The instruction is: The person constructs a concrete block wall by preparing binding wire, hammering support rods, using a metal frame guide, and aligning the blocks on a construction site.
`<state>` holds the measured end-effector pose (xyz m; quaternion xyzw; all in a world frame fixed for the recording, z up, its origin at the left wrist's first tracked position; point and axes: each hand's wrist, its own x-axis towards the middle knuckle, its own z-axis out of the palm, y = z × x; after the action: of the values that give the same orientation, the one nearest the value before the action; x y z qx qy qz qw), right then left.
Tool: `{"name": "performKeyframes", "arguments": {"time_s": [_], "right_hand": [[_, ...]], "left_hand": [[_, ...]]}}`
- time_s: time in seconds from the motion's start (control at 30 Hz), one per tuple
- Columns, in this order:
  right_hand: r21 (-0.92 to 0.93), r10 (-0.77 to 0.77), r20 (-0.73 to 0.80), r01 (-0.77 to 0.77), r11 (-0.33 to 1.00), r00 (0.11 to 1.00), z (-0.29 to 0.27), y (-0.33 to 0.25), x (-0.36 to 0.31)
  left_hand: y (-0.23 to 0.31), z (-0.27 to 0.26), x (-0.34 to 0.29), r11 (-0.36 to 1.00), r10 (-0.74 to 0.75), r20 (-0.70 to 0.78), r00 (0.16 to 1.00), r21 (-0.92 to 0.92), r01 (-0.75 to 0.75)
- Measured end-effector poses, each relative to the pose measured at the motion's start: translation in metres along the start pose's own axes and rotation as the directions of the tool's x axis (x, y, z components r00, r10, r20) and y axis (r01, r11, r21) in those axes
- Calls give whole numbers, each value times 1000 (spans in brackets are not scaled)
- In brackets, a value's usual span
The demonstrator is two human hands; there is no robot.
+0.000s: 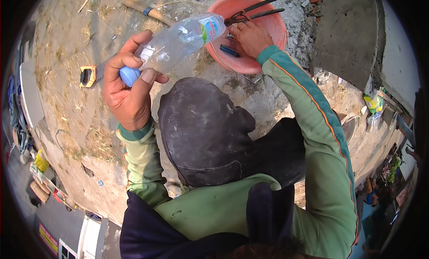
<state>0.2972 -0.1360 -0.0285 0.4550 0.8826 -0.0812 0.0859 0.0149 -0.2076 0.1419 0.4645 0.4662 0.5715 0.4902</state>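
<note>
A clear plastic bottle (172,42) with a blue cap and a coloured label lies slanted in my left hand (129,82), its base pointing to the far right. My left fingers and thumb close round the neck end, by the cap. Inside a reddish plastic basin (279,40), my right hand (254,37) is closed at the jaw end of dark metal pincers (236,20). The two handles of the pincers spread to the right, and the bottle's base is close to their jaws. My right fingertips are partly hidden. A small dark blue object (229,50) lies in the basin.
A saw with a yellow-and-black handle (88,75) lies left of my left hand. Beyond the bottle is a wooden tool handle (147,11) with a blue band. Rubble (298,33) and a concrete slab (346,35) border the basin's right side. My bent knee (201,125) is between my arms.
</note>
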Motion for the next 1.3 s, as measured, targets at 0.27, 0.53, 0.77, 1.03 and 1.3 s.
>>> {"name": "performKeyframes", "arguments": {"time_s": [0.27,0.53,0.77,1.03,1.3], "right_hand": [[-315,-45,-375,-81,946,926,-42,33,9],[74,13,553,-65,995,833,-22,-26,30],[163,234,234,-276,947,944,35,-55,40],[185,141,528,-276,943,838,32,-42,30],[360,-61,472,-130,924,879,10,34,-19]], "left_hand": [[-36,39,49,975,-139,375,917,214,60],[-85,64,99,799,-150,582,799,548,-249],[-107,82,93,756,144,379,914,554,-349],[-95,81,82,695,76,445,892,618,-367],[-111,96,129,613,-56,470,881,712,-341]]}}
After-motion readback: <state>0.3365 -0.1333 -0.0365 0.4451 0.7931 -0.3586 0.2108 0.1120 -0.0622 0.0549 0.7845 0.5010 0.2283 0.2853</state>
